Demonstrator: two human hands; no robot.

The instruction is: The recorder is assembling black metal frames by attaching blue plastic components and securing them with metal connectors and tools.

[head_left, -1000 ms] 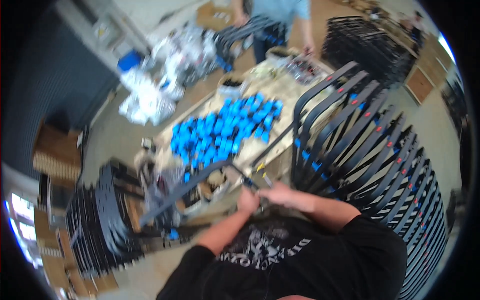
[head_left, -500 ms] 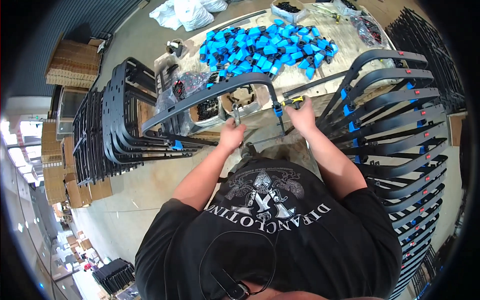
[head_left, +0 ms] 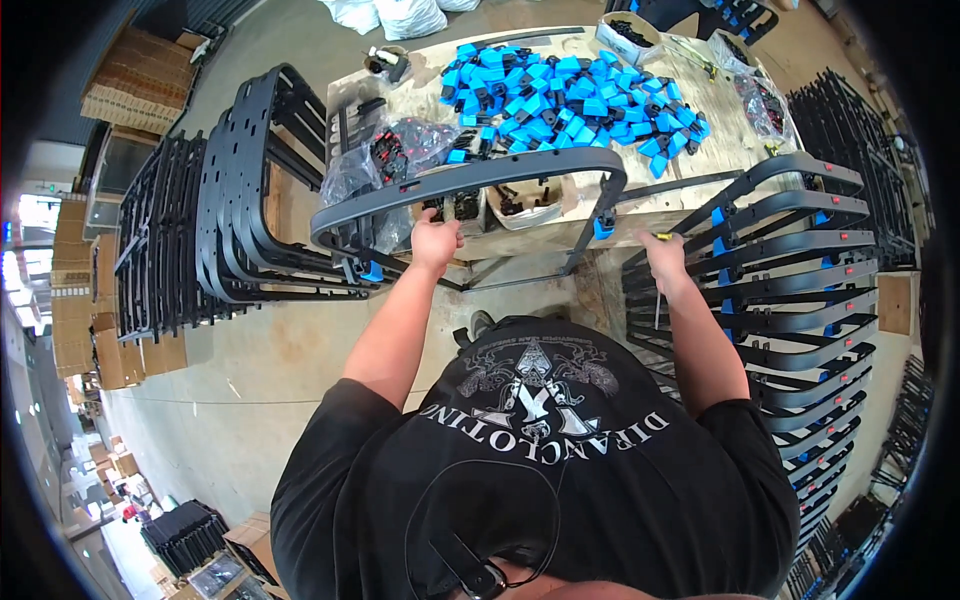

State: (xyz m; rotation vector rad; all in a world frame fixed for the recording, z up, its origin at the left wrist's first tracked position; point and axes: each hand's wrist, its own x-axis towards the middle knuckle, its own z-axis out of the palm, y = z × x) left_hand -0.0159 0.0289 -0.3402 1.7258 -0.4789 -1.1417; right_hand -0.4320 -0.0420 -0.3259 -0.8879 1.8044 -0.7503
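left hand (head_left: 436,243) gripping curved dark grey plastic frame (head_left: 470,175), fingers closed; right hand (head_left: 664,258) clenched around thin yellow-tipped tool (head_left: 658,300), centre frame. likely fitting blue clips (head_left: 575,95); calls for steadying.

The curved frame (head_left: 470,185) is dark grey with blue clips (head_left: 604,222). Bright blue plastic pieces (head_left: 575,95) cover the pale wooden desk (head_left: 720,150). The stacked frames (head_left: 780,260) are black with blue and red tabs.

Top: I wear a black short-sleeved cotton T-shirt (head_left: 560,480).
Print: a white emblem with arched lettering marks my chest.
Arms: my forearms are bare below the sleeves.
Cable: a thin black cord loops down my front.
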